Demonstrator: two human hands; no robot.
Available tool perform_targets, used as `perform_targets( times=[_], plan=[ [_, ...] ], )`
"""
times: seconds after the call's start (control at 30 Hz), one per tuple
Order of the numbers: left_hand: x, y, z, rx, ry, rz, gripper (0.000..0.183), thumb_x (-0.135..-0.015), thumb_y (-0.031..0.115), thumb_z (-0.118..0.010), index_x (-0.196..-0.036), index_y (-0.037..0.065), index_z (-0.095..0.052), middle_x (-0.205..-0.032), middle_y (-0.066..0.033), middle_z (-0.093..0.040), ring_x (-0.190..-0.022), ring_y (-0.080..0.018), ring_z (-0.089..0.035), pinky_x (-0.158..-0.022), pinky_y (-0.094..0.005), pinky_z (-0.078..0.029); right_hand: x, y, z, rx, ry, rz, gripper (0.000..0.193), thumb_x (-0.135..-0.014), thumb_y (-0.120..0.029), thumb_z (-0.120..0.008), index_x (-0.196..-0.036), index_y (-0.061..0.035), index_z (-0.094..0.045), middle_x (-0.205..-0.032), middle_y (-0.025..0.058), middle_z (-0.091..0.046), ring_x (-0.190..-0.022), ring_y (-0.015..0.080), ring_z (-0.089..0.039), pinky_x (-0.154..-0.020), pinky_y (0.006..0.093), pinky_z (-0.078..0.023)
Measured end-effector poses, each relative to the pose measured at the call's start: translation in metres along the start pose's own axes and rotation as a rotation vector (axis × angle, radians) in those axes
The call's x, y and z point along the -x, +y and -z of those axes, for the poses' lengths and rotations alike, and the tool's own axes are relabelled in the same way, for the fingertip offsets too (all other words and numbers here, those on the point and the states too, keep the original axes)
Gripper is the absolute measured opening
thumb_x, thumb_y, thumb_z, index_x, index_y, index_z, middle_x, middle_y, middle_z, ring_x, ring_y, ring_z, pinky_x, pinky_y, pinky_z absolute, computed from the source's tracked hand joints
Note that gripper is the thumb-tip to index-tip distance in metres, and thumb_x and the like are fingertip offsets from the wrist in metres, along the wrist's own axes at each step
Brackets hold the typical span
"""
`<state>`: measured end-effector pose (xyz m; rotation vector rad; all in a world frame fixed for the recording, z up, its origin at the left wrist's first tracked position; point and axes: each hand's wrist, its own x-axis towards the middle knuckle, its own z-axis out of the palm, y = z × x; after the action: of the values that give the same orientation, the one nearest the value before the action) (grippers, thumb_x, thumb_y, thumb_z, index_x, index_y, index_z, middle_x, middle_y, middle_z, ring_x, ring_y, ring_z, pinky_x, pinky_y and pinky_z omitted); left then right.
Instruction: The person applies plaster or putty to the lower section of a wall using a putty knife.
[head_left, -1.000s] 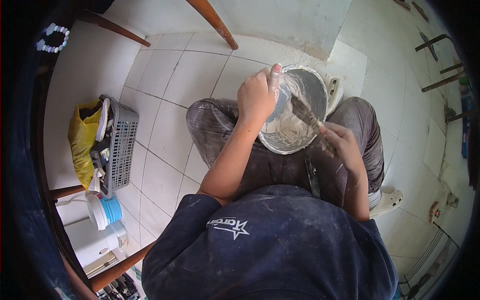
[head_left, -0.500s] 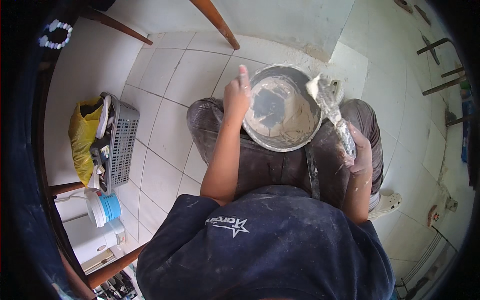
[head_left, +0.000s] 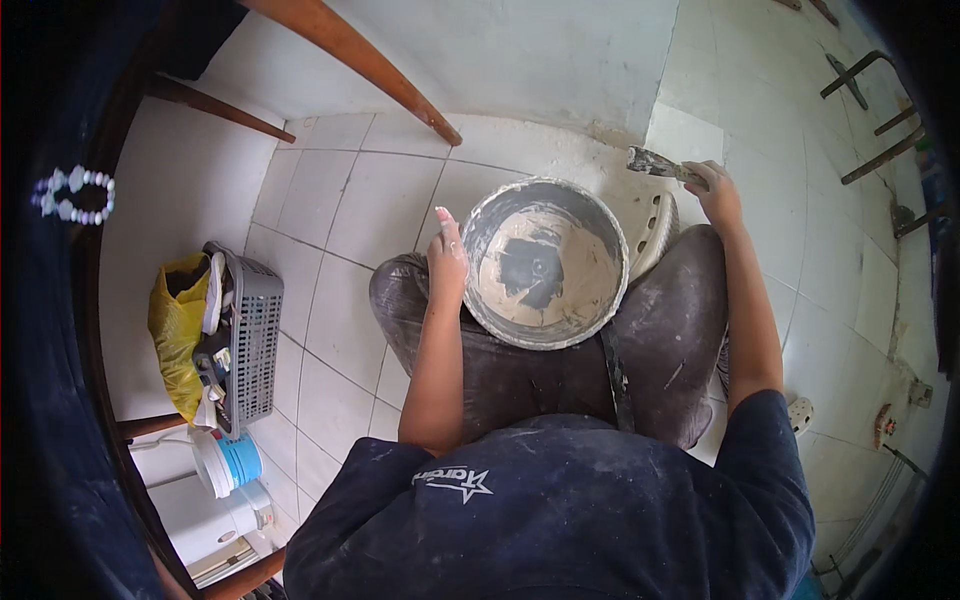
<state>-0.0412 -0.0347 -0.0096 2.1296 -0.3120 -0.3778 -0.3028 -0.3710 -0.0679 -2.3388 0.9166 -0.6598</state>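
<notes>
A grey bucket (head_left: 480, 318) rests against my lap between my bent legs. Pale wet paste (head_left: 590, 275) coats its inner wall and part of its floor, where a dark grey patch shows through. My left hand (head_left: 448, 262) is at the bucket's left rim, one paste-smeared finger pointing up; its other fingers look curled against the bucket's side, partly hidden. Beyond the bucket to the right, my right hand (head_left: 716, 192) is closed around the handle of a paste-smeared putty knife (head_left: 655, 163). The blade points left, held apart from the bucket.
Wooden furniture legs (head_left: 385, 85) rise at the far left. A grey basket (head_left: 258, 345) with shoes and a yellow bag (head_left: 178, 340) stands left, near a white-and-blue tub (head_left: 228, 463). Pale clogs (head_left: 655, 228) lie close by on the tiles. Metal legs (head_left: 880, 155) stand at far right.
My right hand has carried the putty knife up and away from my right knee; its blade now shows less paste. My left hand stays by the bucket. The whole view has shifted.
</notes>
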Motion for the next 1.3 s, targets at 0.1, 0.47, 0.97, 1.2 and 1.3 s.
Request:
perform_targets(
  times=[0.1, 0.47, 0.97, 1.2, 1.3],
  plan=[
    [-0.003, -0.002, 0.001, -0.039, -0.014, -0.002, 0.092, -0.091, 0.067, -0.019, -0.11, -0.015, -0.056, -0.11, -0.0337, -0.057, -0.109, -0.0422, -0.054, -0.095, -0.041, -0.038, -0.018, 0.017, -0.016, 0.143, -0.019, -0.023, 0.024, -0.078, -0.014, -0.067, -0.102, -0.0111, -0.068, -0.096, 0.0073, -0.063, -0.093, 0.0279, -0.057, -0.08, 0.0378, -0.047],
    [-0.016, -0.007, 0.0, 0.042, -0.159, 0.047, 0.082, -0.094, 0.064, -0.018, -0.077, -0.007, -0.056, -0.07, -0.0127, -0.055, -0.068, -0.0257, -0.048, -0.075, -0.0375, -0.042, -0.027, 0.019, -0.028, 0.44, 0.238, 0.06, 0.016, -0.082, -0.022, -0.062, -0.095, -0.0194, -0.071, -0.088, 0.0013, -0.061, -0.087, 0.0233, -0.056, -0.074, 0.0394, -0.045],
    [-0.01, -0.007, -0.001, 0.017, -0.067, 0.006, 0.08, -0.095, 0.063, -0.018, -0.074, -0.007, -0.052, -0.066, -0.0128, -0.051, -0.066, -0.0268, -0.043, -0.073, -0.0384, -0.04, -0.005, 0.018, -0.024, 0.344, 0.173, 0.112, 0.021, -0.079, -0.011, -0.062, -0.1, -0.0157, -0.064, -0.093, 0.0028, -0.064, -0.088, 0.0265, -0.058, -0.079, 0.0414, -0.044],
    [-0.007, -0.001, -0.004, 0.063, -0.126, 0.006, 0.079, -0.095, 0.062, -0.017, -0.072, -0.006, -0.049, -0.064, -0.0124, -0.047, -0.065, -0.0264, -0.04, -0.071, -0.0392, -0.039, -0.02, 0.026, -0.05, 0.436, -0.226, -0.043, 0.022, -0.09, -0.016, -0.05, -0.111, -0.0159, -0.052, -0.101, 0.0074, -0.065, -0.092, 0.0312, -0.062, -0.076, 0.0449, -0.046],
    [-0.01, -0.009, -0.006, 0.068, -0.032, -0.042, 0.079, -0.095, 0.062, -0.017, -0.072, -0.006, -0.051, -0.064, -0.0118, -0.049, -0.064, -0.0258, -0.041, -0.071, -0.0384, -0.04, -0.024, 0.028, -0.053, 0.389, -0.257, -0.081, 0.021, -0.091, -0.017, -0.048, -0.113, -0.0153, -0.05, -0.104, 0.009, -0.065, -0.093, 0.034, -0.061, -0.076, 0.046, -0.048]
  ],
)
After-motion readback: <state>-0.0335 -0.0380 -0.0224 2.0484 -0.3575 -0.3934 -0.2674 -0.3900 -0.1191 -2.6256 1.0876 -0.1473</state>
